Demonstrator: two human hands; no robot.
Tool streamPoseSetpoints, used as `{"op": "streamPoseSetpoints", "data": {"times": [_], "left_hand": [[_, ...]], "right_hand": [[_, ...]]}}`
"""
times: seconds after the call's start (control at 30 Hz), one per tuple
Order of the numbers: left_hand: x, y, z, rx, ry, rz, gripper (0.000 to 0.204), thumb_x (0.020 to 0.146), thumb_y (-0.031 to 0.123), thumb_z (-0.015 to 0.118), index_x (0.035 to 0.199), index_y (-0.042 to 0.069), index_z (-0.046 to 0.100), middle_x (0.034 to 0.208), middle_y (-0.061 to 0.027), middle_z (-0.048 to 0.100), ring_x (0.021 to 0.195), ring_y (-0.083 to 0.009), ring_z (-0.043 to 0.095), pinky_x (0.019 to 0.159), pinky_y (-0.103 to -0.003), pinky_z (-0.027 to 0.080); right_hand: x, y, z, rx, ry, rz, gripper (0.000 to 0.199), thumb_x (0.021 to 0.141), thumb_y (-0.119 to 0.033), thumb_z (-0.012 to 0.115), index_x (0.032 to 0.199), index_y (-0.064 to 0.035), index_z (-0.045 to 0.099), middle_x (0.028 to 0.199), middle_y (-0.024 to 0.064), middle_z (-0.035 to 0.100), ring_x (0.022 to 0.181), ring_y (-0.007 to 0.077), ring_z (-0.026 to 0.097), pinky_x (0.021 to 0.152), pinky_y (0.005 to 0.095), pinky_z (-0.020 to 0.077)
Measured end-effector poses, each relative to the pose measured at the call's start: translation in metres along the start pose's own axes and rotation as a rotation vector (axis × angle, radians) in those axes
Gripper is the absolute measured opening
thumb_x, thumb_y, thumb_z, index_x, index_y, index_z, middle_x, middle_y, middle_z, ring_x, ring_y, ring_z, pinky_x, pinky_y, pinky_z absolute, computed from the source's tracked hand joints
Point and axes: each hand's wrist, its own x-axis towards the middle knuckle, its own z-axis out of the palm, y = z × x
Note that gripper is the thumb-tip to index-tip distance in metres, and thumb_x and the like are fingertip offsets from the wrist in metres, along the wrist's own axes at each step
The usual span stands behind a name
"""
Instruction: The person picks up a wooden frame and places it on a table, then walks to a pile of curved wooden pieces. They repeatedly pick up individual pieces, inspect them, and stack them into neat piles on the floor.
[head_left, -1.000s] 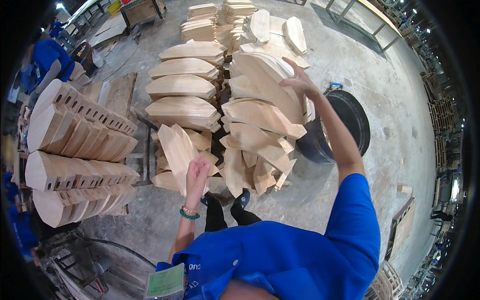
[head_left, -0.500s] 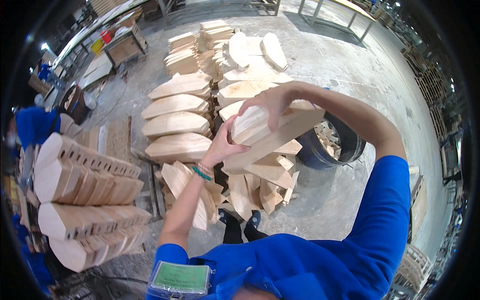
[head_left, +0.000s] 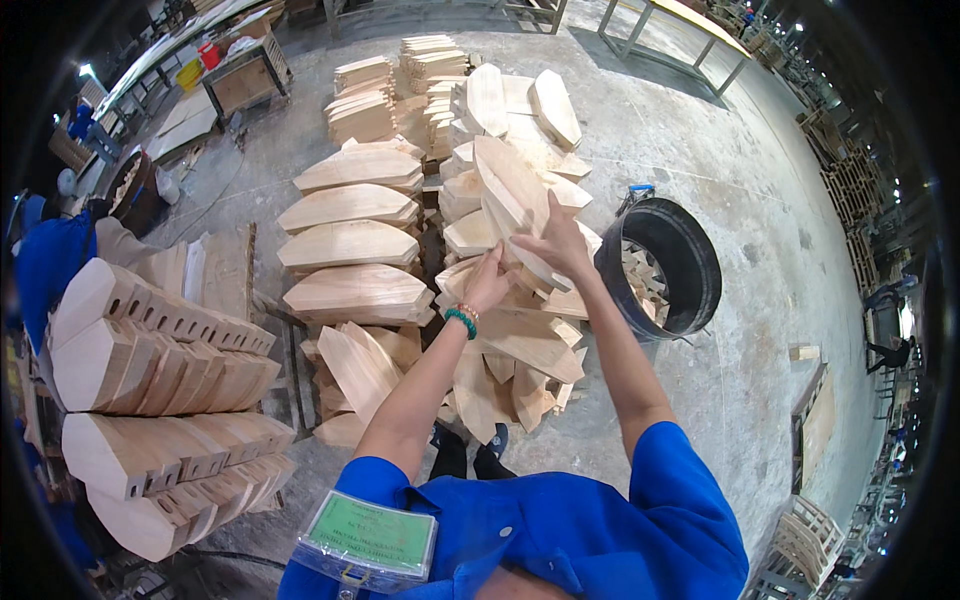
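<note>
To the far left of both hands, rows of shaped wooden blanks point(head_left: 150, 400) lie stacked on their sides, well apart from the work in hand. Nearer, just left of the left hand, flat boat-shaped boards point(head_left: 350, 245) sit in neat piles.

The left hand point(head_left: 488, 285) is raised in front of the person, palm turned toward the lower edge of a long pointed wooden board point(head_left: 512, 205). Its fingers are spread and pressed against the board's near underside; it supports rather than closes round it. A green bead bracelet point(head_left: 461, 322) sits at the wrist. The forearm rises steeply from the lower edge of the view.

The board lies between the two hands, above and slightly right of the left hand, above and left of the right. Its long axis runs from upper left, away from the person, down to lower right. It rests tilted on a loose heap of similar offcuts point(head_left: 510, 350); whether it is fully lifted clear cannot be told.

The right hand point(head_left: 560, 245) grips the board's lower right portion, fingers wrapped over its upper face. This hand is the one with the firmer hold. The right arm is extended, elbow slightly bent.

Just right of the right hand stands a black round bin point(head_left: 700, 270) holding small wood scraps.
</note>
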Motion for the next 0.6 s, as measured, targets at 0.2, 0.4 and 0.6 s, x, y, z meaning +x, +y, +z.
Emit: {"op": "streamPoseSetpoints", "data": {"times": [0.2,0.4,0.6], "left_hand": [[-0.049,-0.014,0.007,-0.327,0.039,-0.075,0.063,0.086,0.032,0.059,0.135,-0.002,0.040,0.136,-0.0193,0.047,0.126,-0.0287,0.045,0.104,-0.035,0.035],[-0.093,-0.030,-0.044,-0.711,0.176,-0.149,0.054,0.090,0.027,0.058,0.134,0.000,0.042,0.133,-0.0190,0.049,0.123,-0.0243,0.048,0.101,-0.034,0.039],[-0.151,0.021,-0.038,-0.947,0.159,-0.213,0.060,0.093,0.025,0.059,0.139,0.000,0.029,0.125,-0.0151,0.052,0.112,-0.0183,0.052,0.093,-0.029,0.044]], "right_hand": [[0.004,0.013,-0.013,-0.369,0.050,0.065,0.111,0.057,-0.053,0.078,0.146,-0.0173,0.022,0.131,0.0277,0.043,0.123,0.0424,0.041,0.097,0.0568,0.0337],[-0.023,0.012,-0.017,-0.243,0.272,-0.231,0.103,0.056,-0.042,0.077,0.143,-0.0122,0.030,0.107,0.0193,0.054,0.101,0.0358,0.053,0.089,0.0449,0.0418],[-0.140,-0.021,0.046,-0.030,0.329,-0.379,0.100,0.055,-0.031,0.080,0.140,-0.0053,0.034,0.111,0.0209,0.051,0.104,0.0372,0.049,0.090,0.0458,0.0388]]}}
